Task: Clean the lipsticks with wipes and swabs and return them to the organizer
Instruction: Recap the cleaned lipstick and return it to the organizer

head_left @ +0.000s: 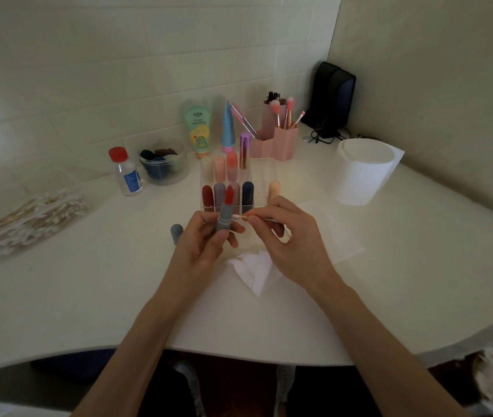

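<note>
My left hand (206, 242) grips an uncapped lipstick (224, 213) with a grey-blue tube and a red bullet, held upright. My right hand (284, 233) pinches a cotton swab (240, 218) whose white tip touches the side of the tube. The lipstick's grey-blue cap (176, 233) stands on the table left of my left hand. Behind my hands is a clear organizer (257, 182) holding several capped lipsticks in two rows. A peach lipstick (274, 191) stands at its right. White wipes (254, 269) lie under my hands.
A pile of cotton swabs in a clear bag (34, 221) lies at the left. A red-capped bottle (126, 171), a jar (164, 161), two tubes (200, 127), pink brush holders (278, 136), a white roll (362, 170) and a black device (332, 97) stand at the back.
</note>
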The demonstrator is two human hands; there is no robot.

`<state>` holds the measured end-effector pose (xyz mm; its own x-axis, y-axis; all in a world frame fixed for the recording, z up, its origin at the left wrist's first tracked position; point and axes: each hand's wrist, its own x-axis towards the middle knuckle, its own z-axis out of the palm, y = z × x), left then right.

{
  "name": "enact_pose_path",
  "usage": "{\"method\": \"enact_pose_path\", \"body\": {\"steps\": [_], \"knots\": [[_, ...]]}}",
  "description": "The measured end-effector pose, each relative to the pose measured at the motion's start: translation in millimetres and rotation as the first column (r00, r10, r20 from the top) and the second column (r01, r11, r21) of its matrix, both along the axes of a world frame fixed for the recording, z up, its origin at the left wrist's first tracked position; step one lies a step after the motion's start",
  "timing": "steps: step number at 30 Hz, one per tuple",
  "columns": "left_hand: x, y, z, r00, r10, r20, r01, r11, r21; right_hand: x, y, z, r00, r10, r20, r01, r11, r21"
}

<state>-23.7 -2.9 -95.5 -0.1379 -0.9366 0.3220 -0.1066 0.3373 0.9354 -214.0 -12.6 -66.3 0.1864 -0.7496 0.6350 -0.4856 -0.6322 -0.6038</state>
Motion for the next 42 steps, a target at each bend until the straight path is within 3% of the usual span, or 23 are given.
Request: {"method": "enact_pose_path", "body": {"steps": [12, 18, 24, 29, 37, 42], "knots": [[2, 0, 2, 0.995, 0.027, 0.092, -0.026, 1.0, -0.013, 3, 0, -2, 1.0, 0.003, -0.023, -0.004, 0.999, -0.048], [-2, 5, 10, 1.0, 0.019, -0.025, -0.019, 1.0, 0.008, 0, -1, -2, 1.0, -0.01, 0.004, 0.011, 0.999, -0.043], [0, 4, 6, 1.0, 0.007, -0.011, -0.007, 1.0, -0.011, 1, -1, -2, 1.0, -0.024, -0.007, 0.024, 0.999, -0.039], [1, 2, 6, 0.989, 0.099, 0.113, -0.096, 0.995, -0.026, 2, 0, -2, 0.997, -0.071, 0.009, 0.071, 0.997, -0.039], [-4, 2, 12, 0.949, 0.282, 0.142, -0.284, 0.959, -0.005, -6, -7, -5, 0.952, -0.304, 0.049, 0.303, 0.953, 0.021], [-14, -1, 10, 0.884, 0.353, 0.307, -0.359, 0.932, -0.039, -10, -9, -5, 0.936, -0.344, 0.073, 0.341, 0.938, 0.057]]}}
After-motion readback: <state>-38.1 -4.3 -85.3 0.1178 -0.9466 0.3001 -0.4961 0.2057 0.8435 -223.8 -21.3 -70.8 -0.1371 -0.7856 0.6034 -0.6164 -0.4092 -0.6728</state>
